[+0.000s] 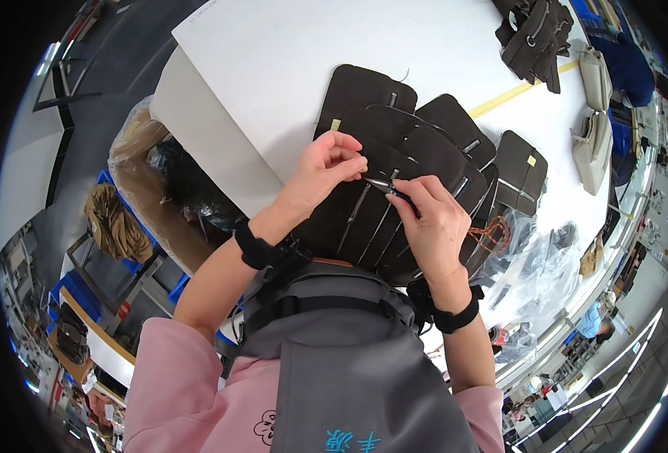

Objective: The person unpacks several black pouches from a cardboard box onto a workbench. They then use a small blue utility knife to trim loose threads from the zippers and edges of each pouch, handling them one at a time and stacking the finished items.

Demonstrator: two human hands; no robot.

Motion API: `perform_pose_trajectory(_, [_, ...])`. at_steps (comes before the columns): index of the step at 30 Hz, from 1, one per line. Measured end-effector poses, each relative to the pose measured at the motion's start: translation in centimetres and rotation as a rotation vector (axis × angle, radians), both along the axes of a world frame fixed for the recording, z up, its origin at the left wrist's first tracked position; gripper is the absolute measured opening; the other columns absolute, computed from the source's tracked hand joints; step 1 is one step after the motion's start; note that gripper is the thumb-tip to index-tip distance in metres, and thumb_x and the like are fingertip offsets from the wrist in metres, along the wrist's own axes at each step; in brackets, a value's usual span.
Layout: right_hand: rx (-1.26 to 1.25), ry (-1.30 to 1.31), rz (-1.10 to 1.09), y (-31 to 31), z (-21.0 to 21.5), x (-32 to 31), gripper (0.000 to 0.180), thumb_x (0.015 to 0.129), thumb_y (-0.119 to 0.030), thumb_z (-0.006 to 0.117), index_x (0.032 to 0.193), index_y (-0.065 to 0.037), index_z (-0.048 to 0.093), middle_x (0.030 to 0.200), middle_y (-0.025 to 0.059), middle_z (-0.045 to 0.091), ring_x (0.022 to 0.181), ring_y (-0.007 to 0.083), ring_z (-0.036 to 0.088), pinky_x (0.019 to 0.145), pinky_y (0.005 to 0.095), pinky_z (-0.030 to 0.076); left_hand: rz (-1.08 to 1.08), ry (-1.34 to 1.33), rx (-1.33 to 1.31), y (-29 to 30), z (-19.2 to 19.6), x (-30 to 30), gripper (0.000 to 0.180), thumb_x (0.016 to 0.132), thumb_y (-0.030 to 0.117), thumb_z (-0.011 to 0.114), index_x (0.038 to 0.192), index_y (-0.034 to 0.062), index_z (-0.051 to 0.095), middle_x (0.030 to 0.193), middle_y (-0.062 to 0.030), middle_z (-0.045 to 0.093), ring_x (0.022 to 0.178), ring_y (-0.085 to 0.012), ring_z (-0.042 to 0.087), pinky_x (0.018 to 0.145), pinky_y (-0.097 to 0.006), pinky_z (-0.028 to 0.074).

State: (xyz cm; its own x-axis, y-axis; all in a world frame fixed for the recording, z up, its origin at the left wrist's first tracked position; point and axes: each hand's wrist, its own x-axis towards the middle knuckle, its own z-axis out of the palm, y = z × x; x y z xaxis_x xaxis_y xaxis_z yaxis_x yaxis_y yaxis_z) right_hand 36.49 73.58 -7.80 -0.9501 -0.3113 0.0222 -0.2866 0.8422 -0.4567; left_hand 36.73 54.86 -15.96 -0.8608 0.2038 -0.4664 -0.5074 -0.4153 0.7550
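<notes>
Head view: dark leather panel [364,219] being pinched by left hand [326,170]; small tool [383,185] being gripped by right hand [432,223], over white worktop [273,68].

A white desk [273,60] carries a heap of dark brown bags [536,34] at its far edge and two beige bags [594,128] beside them. Clear plastic wrappers [534,268] lie nearby, and a plastic-lined cardboard box [149,177] stands just beside the desk.

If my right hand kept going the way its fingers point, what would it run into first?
Probably the left hand: the right hand points its small snips up-left at those pinching fingers, just above the stacked dark bag panels.
</notes>
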Motion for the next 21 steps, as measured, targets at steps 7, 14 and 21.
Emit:
perform_pose_trajectory(7, [-0.079,0.014,-0.262,3.1,0.9,-1.6,0.018,0.076,-0.012,0.079,0.092,-0.008,0.071,0.080,0.0028,0.063,0.057,0.0123,0.059,0.052,0.0251,0.047,-0.471,-0.051,-1.235,-11.8,1.0,0.5,0.034,0.076,0.009,0.073,0.107,0.0092,0.057,0.091,-0.0059,0.066,0.076,-0.0172,0.064,0.070,-0.030,0.051])
perform_pose_trajectory(14, [-0.197,-0.070,-0.365,2.7,-0.3,-3.2,0.023,0.077,-0.017,0.079,0.094,-0.007,0.066,0.085,0.0046,0.062,0.068,0.0177,0.061,0.062,0.0302,0.049,-0.354,0.444,-0.942,-6.0,2.9,-3.0,0.029,0.079,0.015,0.073,0.105,0.0066,0.062,0.098,-0.0032,0.060,0.079,-0.0166,0.056,0.065,-0.031,0.047])
perform_pose_trajectory(21, [-0.003,-0.155,-0.233,2.2,-1.3,-4.7,0.017,0.081,-0.019,0.074,0.089,-0.008,0.064,0.081,0.0049,0.059,0.069,0.0245,0.063,0.061,0.0363,0.048,-0.497,0.467,-0.726,0.7,3.0,-5.2,0.031,0.079,0.026,0.075,0.100,0.0081,0.063,0.098,-0.0040,0.060,0.083,-0.0192,0.059,0.072,-0.032,0.049])
